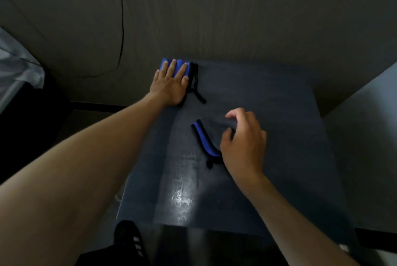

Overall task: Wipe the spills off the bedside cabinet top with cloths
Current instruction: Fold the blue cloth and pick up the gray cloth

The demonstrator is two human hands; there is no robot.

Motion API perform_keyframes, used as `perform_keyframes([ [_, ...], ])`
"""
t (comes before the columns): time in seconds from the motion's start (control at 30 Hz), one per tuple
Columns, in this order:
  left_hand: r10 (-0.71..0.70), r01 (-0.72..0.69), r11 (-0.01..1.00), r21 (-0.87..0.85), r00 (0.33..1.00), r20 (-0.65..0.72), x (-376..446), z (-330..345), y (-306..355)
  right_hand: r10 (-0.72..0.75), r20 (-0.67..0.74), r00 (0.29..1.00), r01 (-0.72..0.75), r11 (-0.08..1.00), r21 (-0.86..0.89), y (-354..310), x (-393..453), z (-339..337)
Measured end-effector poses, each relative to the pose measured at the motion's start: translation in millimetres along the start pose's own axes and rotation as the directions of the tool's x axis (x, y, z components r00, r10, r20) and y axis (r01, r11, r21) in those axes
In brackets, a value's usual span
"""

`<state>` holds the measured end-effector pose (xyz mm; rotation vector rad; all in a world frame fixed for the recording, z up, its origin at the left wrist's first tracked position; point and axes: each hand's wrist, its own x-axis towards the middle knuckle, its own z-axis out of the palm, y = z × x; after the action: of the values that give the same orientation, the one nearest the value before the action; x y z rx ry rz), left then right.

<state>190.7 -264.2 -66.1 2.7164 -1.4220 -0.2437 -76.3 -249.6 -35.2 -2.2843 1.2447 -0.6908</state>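
On the dark cabinet top [268, 98], seen from the head camera, 2 cloths are in play and the wiping looks to be under way rather than finished. A bright wet-looking sheen lies near the front edge, left of centre, so by my judgement that patch is not yet wiped; whether the far half is dry I cannot tell in this dim light. The left hand [171, 85] lies flat at the far left corner, its fingers [170, 67] spread slightly apart and pressed down on a folded blue cloth [177, 63], which shows beyond the fingertips and along the hand's right side, a black strap trailing toward the middle. The right hand [242, 139] sits near the centre of the top, fingers curled and pinched on the second cloth [206, 139], a dark fold with a blue stripe; thumb and fingertips gather its upper right part, while the striped edge lies free to the hand's left, touching the surface.
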Motion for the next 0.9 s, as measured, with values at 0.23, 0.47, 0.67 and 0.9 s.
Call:
perform_keyframes([
  [0.23, 0.065, -0.064, 0.998, 0.025, 0.998, -0.022, -110, 16, 19, 0.067, -0.085, 0.994, -0.070, 0.997, -0.031, 4, -8, -11],
  [0.47, 0.050, -0.050, 0.999, 0.014, 0.999, -0.011, -193, 27, 37, 0.115, -0.116, 0.987, -0.114, 0.993, 0.011, 6, -33, -34],
  [0.67, 0.127, -0.126, 0.992, -0.027, 0.992, 0.004, -278, 36, 43, 0.216, -0.094, 0.972, -0.212, 0.976, 0.059, 14, -50, -58],
  [0.9, 0.146, -0.145, 0.988, -0.044, 0.989, 0.004, -314, 40, 28, 0.253, -0.111, 0.961, -0.248, 0.967, 0.056, 15, -63, -72],
])
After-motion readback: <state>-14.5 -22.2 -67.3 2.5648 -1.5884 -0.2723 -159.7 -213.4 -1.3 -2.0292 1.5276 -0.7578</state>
